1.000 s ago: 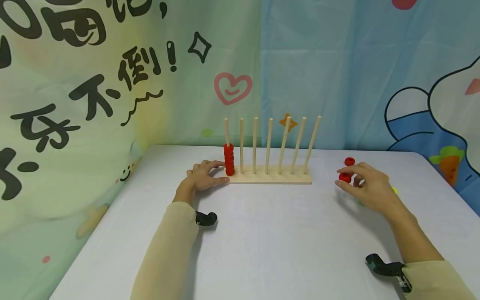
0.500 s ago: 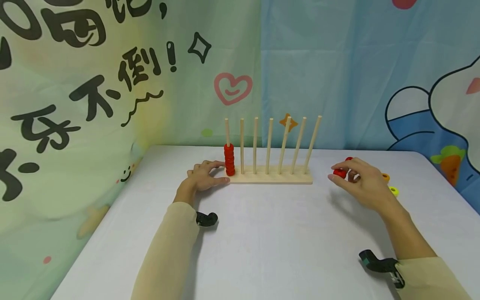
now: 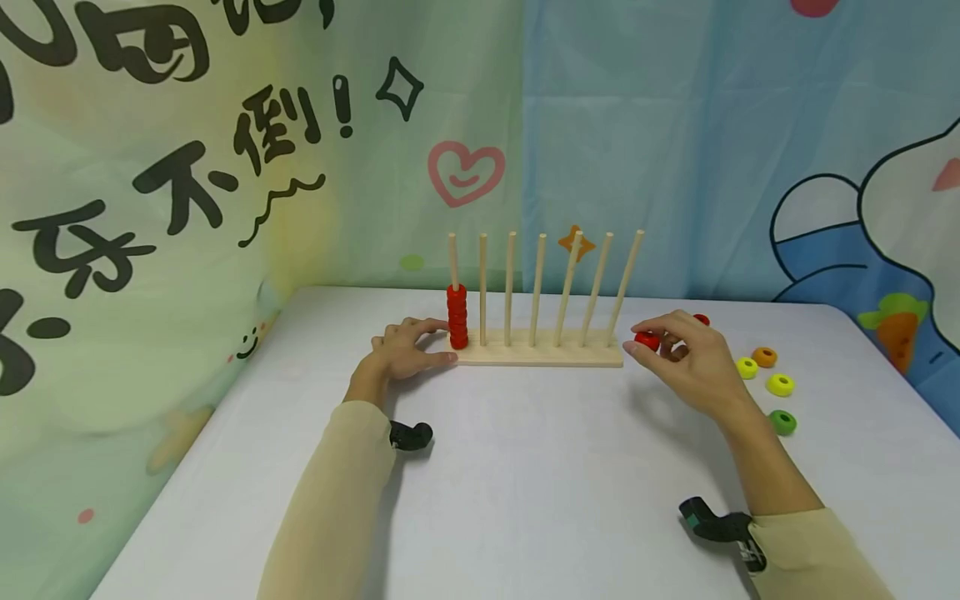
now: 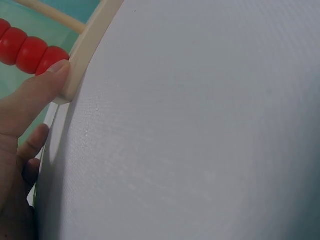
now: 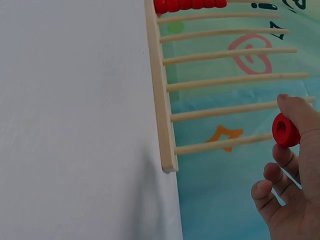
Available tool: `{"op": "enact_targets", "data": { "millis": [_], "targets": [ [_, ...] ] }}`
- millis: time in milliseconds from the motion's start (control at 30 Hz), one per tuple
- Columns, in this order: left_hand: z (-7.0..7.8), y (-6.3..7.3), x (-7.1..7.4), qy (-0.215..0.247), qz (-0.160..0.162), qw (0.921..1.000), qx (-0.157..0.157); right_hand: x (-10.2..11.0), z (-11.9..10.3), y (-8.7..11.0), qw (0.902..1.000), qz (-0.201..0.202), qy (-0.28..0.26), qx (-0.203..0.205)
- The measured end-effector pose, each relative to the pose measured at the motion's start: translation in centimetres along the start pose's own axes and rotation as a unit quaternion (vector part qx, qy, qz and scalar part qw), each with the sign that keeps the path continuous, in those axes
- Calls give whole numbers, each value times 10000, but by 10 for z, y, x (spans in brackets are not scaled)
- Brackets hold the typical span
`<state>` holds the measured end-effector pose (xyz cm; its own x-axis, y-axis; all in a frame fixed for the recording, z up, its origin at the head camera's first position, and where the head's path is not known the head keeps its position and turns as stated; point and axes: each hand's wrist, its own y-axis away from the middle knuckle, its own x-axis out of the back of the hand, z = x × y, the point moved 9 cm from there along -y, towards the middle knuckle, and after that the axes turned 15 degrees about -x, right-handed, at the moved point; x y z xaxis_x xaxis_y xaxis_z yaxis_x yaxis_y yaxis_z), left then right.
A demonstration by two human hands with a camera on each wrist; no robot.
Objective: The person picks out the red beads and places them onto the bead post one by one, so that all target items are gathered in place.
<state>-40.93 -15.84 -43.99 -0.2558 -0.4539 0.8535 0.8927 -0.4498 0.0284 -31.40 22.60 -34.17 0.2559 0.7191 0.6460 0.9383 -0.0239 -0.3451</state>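
A wooden peg rack point(image 3: 540, 357) with several upright pegs stands on the table, its leftmost peg stacked with red beads point(image 3: 457, 317). At the rack's left end my left hand point(image 3: 405, 348) holds the base between thumb and fingers. The thumb point(image 4: 42, 90) lies on the base beside the lowest bead in the left wrist view; the fingertips behind it are partly hidden. My right hand point(image 3: 693, 358) pinches a single red bead point(image 3: 647, 341) between thumb and forefinger, just right of the rack. In the right wrist view that bead point(image 5: 285, 131) shows its hole.
Right of my right hand lie loose beads: an orange one point(image 3: 764, 357), yellow ones point(image 3: 780, 384) and a green one point(image 3: 782, 422). Another red bead point(image 3: 701, 319) is partly hidden behind the right hand. A printed cloth point(image 3: 615, 150) hangs behind the white table point(image 3: 555, 483).
My right hand has picked up the red bead and carried it left towards the rack, uncovering the yellow, orange and green beads. The left hand stays at the rack's end.
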Motion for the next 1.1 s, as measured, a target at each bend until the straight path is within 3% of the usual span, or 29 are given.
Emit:
{"op": "enact_targets", "data": {
  "millis": [767, 1100],
  "targets": [
    [3, -3, 0, -151, -11, 9999, -34, -11, -34, -15, 9996, -43, -282, 89],
    [1, -3, 2, -109, -48, 9999, -5, -28, -64, -29, 9961, -60, -753, 446]
  ]
}}
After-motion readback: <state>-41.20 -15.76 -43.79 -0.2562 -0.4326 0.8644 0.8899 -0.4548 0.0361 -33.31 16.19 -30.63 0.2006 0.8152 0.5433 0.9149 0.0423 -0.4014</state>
